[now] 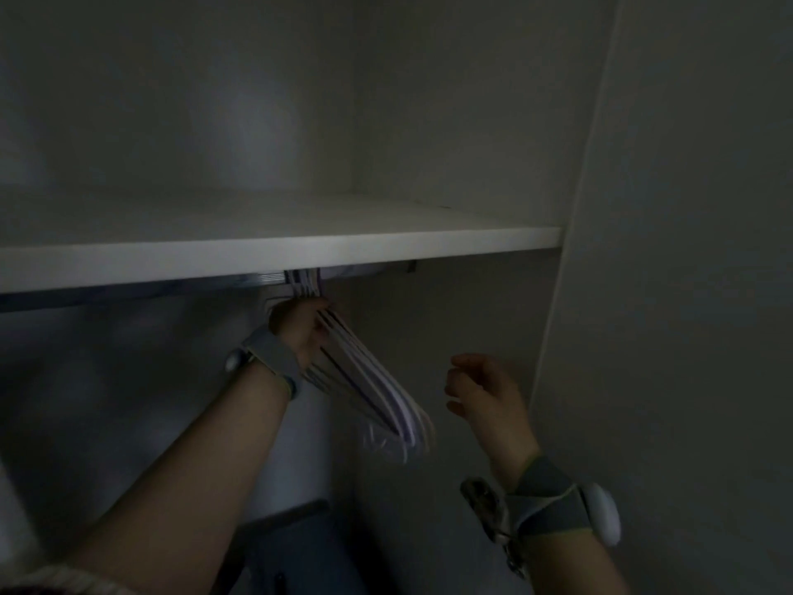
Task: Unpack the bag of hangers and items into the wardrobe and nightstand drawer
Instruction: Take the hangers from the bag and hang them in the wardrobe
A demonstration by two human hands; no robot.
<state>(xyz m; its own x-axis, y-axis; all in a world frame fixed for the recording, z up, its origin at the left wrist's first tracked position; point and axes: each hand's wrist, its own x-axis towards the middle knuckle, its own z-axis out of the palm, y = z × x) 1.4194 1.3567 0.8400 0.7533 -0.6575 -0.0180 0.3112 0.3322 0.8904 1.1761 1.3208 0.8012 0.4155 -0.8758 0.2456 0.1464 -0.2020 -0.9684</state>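
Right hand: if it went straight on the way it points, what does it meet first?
Probably the front edge of the white wardrobe shelf: the right hand points up and slightly left, and the bundle of pale lilac plastic hangers lies left of that line. Depth is unclear.

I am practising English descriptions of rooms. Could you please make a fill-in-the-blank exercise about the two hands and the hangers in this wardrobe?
1. The left hand grips the hangers near their ___ (hooks / lower ends).
2. The right hand, its fingers loosely curled, holds ___.
3. The rail runs just ___ (above / below) the shelf.

Missing words: hooks; nothing; below.
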